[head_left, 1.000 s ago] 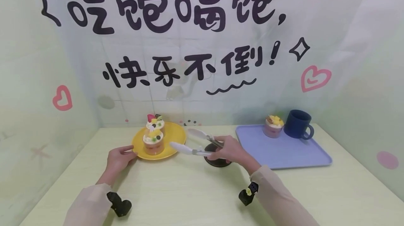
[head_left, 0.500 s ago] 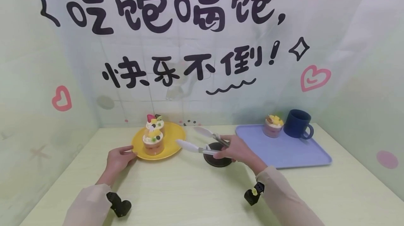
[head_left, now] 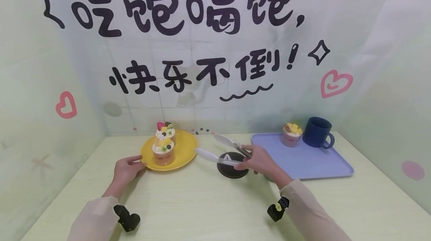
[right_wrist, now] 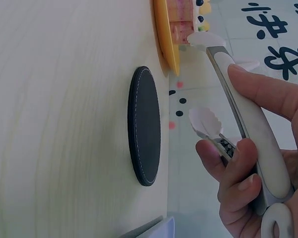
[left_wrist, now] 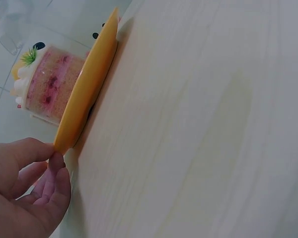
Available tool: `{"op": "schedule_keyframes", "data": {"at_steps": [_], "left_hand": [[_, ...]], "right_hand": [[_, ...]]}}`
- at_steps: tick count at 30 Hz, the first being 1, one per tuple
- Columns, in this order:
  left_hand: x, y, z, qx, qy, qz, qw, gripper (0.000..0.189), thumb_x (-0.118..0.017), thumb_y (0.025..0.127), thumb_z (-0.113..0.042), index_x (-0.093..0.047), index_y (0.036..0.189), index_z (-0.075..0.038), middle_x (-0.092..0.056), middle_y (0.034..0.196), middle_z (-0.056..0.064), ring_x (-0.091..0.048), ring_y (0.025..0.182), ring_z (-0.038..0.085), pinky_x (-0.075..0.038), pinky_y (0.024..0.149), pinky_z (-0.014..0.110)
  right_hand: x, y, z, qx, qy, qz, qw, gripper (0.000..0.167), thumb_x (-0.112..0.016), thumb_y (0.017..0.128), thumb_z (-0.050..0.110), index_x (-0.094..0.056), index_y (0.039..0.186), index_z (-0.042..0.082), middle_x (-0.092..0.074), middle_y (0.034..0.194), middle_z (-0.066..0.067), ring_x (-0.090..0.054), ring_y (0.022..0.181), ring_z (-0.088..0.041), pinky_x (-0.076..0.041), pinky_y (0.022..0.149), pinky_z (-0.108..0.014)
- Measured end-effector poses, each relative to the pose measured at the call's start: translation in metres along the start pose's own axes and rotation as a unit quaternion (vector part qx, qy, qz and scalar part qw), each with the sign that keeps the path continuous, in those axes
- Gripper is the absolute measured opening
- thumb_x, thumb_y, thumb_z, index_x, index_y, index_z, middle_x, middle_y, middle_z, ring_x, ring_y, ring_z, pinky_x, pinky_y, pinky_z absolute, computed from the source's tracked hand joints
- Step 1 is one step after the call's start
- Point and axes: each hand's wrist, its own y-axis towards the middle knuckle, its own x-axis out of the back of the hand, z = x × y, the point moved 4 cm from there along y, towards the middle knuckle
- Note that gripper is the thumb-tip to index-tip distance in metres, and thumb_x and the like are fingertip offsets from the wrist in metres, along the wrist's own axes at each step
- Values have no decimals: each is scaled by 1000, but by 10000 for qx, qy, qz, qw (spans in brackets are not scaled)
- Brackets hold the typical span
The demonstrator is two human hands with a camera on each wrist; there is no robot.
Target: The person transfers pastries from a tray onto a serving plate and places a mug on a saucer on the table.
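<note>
My left hand [head_left: 126, 172] pinches the near left rim of a yellow plate [head_left: 186, 147] between thumb and fingers; the left wrist view shows the grip on the plate's edge [left_wrist: 84, 94]. Two dessert cups stand on the plate, the nearer cup [head_left: 164, 152] partly covering the farther cup [head_left: 165, 133]. In my right hand [head_left: 260, 161] is a pair of tongs [head_left: 215, 156] with white tips, which are spread with nothing between them. The tongs hang over a round black coaster [head_left: 232, 171], pointing left toward the plate. In the right wrist view, thumb and fingers wrap the tongs' handles [right_wrist: 258, 134].
At the right lies a blue-purple tray [head_left: 303, 164]. On it stand another dessert cup [head_left: 291, 134] and a dark blue mug [head_left: 317, 132]. Behind the pale table [head_left: 202, 207] rises a printed backdrop [head_left: 202, 113]; side panels flank the table.
My right hand has moved to the right with the tongs, away from the plate, baring more of the coaster. My left hand and the plate have stayed in place.
</note>
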Motion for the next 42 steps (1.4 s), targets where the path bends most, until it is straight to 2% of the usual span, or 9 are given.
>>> {"op": "schedule_keyframes", "data": {"at_steps": [7, 18, 27, 42], "left_hand": [[1, -1, -2, -22, -19, 13, 10000, 49, -61, 85, -9, -45, 125, 13, -63, 101, 26, -60, 68, 10, -48, 57, 20], [1, 1, 0, -58, -1, -14, 10000, 49, -60, 84, -9, -46, 125, 13, -64, 98, 23, -60, 68, 9, -48, 56, 18], [1, 2, 2, -48, -16, 0, 10000, 49, -61, 84, -9, -46, 125, 13, -64, 99, 24, -60, 67, 9, -48, 56, 18], [0, 2, 3, -6, -5, 8, 10000, 49, -60, 85, -9, -45, 126, 13, -62, 101, 26, -59, 68, 11, -47, 56, 18]], "right_hand": [[5, -2, -3, -2, -45, -39, 10000, 81, -82, 64, 24, -46, 134, 4, -60, 74, -2, -40, 40, -13, -42, 40, -32], [17, -7, -9, 17, -85, -108, 9999, 83, -82, 65, 25, -44, 134, 0, -63, 76, -3, -41, 41, -12, -40, 39, -30], [27, -11, -20, 17, -108, -184, 9998, 77, -81, 66, 24, -48, 132, 4, -59, 72, -3, -38, 39, -12, -39, 39, -30], [54, -21, -41, -64, -381, -437, 9983, 73, -79, 68, 28, -49, 130, 4, -61, 77, -4, -45, 42, -14, -42, 41, -33]]}}
